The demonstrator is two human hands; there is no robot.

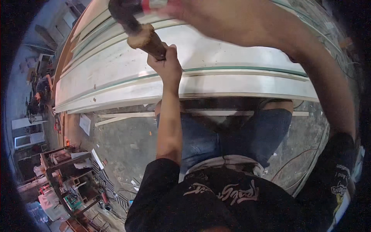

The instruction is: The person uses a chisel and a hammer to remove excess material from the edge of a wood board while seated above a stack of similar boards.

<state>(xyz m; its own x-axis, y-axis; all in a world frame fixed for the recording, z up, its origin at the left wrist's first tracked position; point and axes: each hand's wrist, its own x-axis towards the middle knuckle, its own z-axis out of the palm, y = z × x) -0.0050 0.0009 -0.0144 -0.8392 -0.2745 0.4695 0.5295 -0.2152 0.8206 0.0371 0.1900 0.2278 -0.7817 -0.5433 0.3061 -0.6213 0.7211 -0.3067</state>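
1. Fingers of the right hand (187, 13), blurred at the top edge, look wrapped round a dark-headed hammer (126, 17); a slack grip could let the head twist.
2. Fingers of the left hand (167, 69), upper centre, are closed round a brown wooden piece (152, 44) tilting toward upper left; a glancing blow off its ragged end could strike them.
3. Beyond, white boards (228, 55) spanning the upper frame could dent if the piece slips sideways.

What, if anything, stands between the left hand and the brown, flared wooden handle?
Nothing visible: the left hand grips the brown, flared wooden handle directly. The blurred right hand is higher in view, not between them.
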